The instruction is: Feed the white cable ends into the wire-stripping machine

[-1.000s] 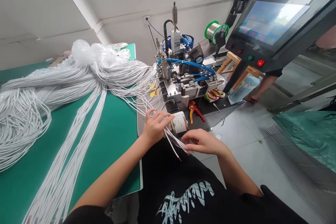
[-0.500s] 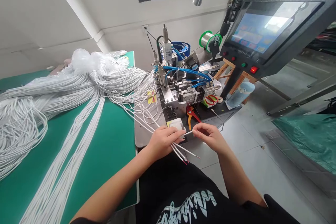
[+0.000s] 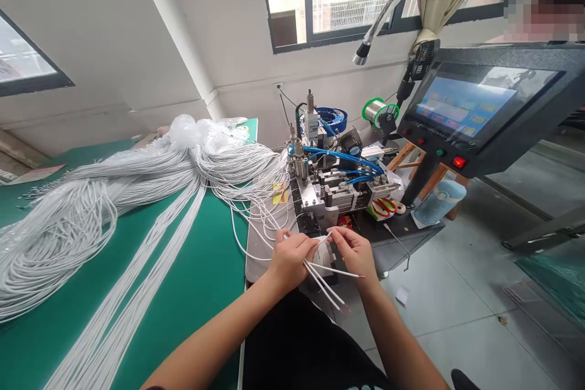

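My left hand (image 3: 290, 258) is closed round a small bunch of thin white cables (image 3: 326, 283) whose stripped red-tipped ends stick out toward me and to the right. My right hand (image 3: 354, 250) pinches the end of one white cable just in front of the small metal machine (image 3: 336, 186) with blue air hoses. The two hands are nearly touching, right at the machine's front edge. The cables run back left into a big pile of white cables (image 3: 91, 207) on the green table (image 3: 201, 280).
A tilted control panel with a lit touchscreen (image 3: 461, 106) and coloured buttons stands to the right. A solder wire spool (image 3: 379, 111) sits behind the machine, and scissors (image 3: 381, 206) lie beside it. Another person's blurred figure shows at top right. Grey floor lies to the right.
My head has tilted up, so the windows now show. Both hands have moved forward to the machine's front. My right hand went from lying low to pinching one cable end.
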`<state>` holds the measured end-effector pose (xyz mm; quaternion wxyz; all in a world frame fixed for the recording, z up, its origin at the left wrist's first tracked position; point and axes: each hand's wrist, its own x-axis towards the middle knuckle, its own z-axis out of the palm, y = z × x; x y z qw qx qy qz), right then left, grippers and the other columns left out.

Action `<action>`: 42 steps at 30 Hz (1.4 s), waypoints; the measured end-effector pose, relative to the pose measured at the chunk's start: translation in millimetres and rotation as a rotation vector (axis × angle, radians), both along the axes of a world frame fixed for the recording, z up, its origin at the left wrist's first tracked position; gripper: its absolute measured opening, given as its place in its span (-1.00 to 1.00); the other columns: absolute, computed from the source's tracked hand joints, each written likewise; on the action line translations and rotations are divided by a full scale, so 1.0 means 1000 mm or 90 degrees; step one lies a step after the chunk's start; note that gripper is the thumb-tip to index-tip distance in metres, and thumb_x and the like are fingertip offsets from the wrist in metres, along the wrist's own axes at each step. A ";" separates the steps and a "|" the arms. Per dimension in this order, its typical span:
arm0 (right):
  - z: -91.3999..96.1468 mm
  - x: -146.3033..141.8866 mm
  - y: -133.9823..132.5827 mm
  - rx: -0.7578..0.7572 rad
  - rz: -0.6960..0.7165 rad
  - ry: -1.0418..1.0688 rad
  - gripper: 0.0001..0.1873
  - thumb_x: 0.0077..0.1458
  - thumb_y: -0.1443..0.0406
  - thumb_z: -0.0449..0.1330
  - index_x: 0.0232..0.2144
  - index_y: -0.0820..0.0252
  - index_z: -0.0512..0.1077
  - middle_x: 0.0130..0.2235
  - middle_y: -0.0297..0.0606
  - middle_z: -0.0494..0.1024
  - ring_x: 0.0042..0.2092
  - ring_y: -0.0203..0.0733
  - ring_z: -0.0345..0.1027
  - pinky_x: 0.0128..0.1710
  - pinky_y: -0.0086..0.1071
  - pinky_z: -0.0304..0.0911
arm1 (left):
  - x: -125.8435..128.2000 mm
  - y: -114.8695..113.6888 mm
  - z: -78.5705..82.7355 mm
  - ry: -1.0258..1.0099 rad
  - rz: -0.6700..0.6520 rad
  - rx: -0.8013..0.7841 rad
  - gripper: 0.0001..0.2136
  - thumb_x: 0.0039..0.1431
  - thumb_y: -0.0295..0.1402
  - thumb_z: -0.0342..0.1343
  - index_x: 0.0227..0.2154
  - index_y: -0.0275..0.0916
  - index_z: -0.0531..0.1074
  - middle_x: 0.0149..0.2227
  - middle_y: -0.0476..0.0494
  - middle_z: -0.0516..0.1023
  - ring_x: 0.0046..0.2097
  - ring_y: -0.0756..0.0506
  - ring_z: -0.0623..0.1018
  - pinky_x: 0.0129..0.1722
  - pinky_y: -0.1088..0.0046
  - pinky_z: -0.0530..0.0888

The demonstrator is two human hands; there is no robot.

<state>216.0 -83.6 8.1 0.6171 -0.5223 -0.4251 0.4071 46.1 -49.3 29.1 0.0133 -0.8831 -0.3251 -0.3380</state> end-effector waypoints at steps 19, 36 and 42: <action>-0.009 0.020 0.036 -0.042 0.154 0.048 -0.57 -0.06 0.01 0.30 -0.33 0.28 0.55 -0.44 -0.22 0.53 -0.42 -0.25 0.29 -0.43 -0.41 0.15 | -0.012 0.035 -0.012 0.060 -0.070 0.016 -0.67 0.22 -0.56 -0.07 -0.10 -0.10 0.48 -0.33 -0.01 0.55 -0.25 -0.02 0.47 -0.09 0.30 0.16; -0.012 0.020 0.039 0.000 0.099 -0.152 -0.71 0.02 0.10 0.22 -0.41 0.24 0.46 -0.43 -0.26 0.49 -0.41 -0.23 0.30 -0.41 -0.40 0.18 | -0.024 0.046 -0.009 0.196 -0.094 0.046 -0.51 0.12 -0.63 -0.07 0.07 -0.04 0.36 -0.28 -0.03 0.50 -0.24 -0.05 0.44 -0.03 0.27 0.19; -0.017 0.018 0.045 0.034 0.078 -0.284 -0.78 0.08 0.16 0.14 -0.45 0.21 0.40 -0.50 -0.33 0.41 -0.46 -0.26 0.22 -0.48 -0.43 0.09 | -0.024 0.047 -0.004 0.277 -0.057 0.035 -0.46 0.07 -0.63 -0.03 0.09 -0.02 0.33 -0.31 -0.06 0.48 -0.21 -0.10 0.43 0.02 0.19 0.16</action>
